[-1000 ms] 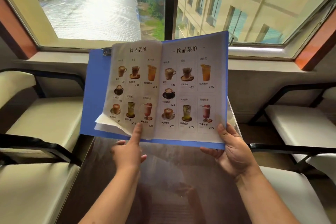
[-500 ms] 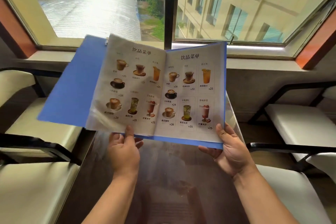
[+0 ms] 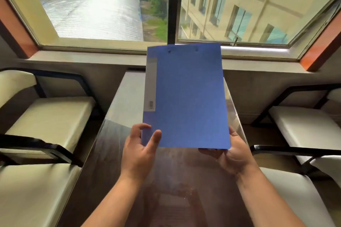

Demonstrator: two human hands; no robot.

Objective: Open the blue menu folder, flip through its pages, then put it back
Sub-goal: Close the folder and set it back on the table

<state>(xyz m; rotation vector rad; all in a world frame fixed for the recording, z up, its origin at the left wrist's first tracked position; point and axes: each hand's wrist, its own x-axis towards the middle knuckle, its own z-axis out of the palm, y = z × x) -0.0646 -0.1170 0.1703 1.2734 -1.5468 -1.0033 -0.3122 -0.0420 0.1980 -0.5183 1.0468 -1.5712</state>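
The blue menu folder (image 3: 188, 97) is closed and held up above the table, tilted toward me, its cover facing me and a grey spine label on its left side. My left hand (image 3: 140, 151) grips its lower left corner, thumb on the cover. My right hand (image 3: 232, 153) supports the lower right corner from below and behind. The pages inside are hidden.
A narrow glossy dark table (image 3: 166, 180) runs from me to the window sill (image 3: 83, 59). Cream-cushioned chairs with black frames stand on the left (image 3: 46, 120) and on the right (image 3: 302, 125). A large window fills the back.
The folder was open with drink menu pages showing; my left hand swung the left cover over to the right, and the folder is now closed.
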